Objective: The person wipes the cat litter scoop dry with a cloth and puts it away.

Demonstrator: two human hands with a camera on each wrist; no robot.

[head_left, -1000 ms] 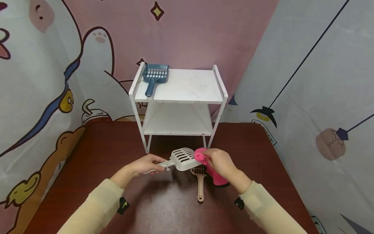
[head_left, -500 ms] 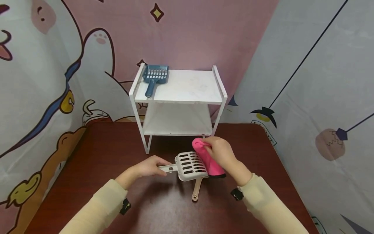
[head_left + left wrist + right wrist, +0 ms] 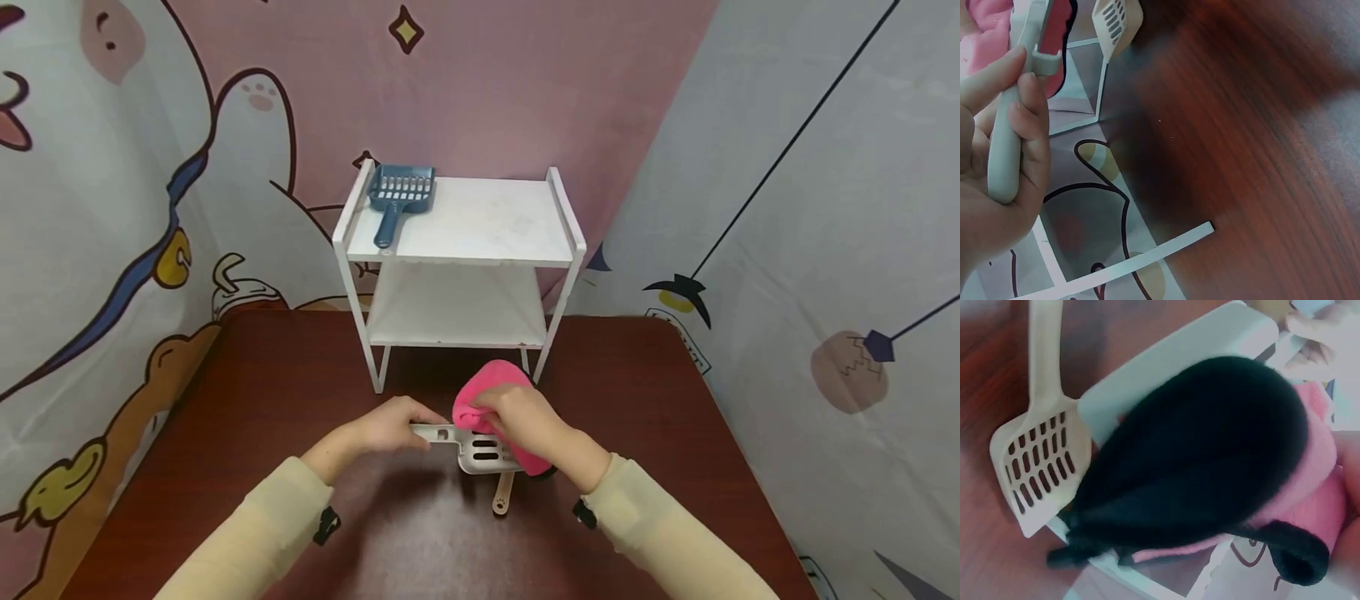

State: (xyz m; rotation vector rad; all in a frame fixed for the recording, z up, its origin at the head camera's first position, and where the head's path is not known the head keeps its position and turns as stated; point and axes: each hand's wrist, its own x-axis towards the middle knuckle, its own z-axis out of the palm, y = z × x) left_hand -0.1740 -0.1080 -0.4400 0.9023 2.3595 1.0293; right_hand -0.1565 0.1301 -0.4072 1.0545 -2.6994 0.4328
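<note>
My left hand (image 3: 386, 425) grips the handle of a white slotted litter scoop (image 3: 480, 462), held level above the table with its head to the right. In the left wrist view, the fingers curl round the pale handle (image 3: 1005, 150). My right hand (image 3: 528, 421) holds a bunched pink cloth (image 3: 480, 385) against the scoop, covering much of its slotted head. A black part of the cloth (image 3: 1204, 456) fills the middle of the right wrist view. Beneath the white scoop lies a beige litter scoop (image 3: 1045, 381), only its handle showing in the head view.
A white two-tier shelf (image 3: 495, 221) stands at the back of the brown table (image 3: 630, 400). On its top tier, at the left, rests a blue litter scoop (image 3: 401, 196). Printed fabric hangs behind and at both sides.
The white scoop has come lower and nearer, over the beige scoop's head. My right hand has swept the pink cloth left across the white scoop, toward its handle.
</note>
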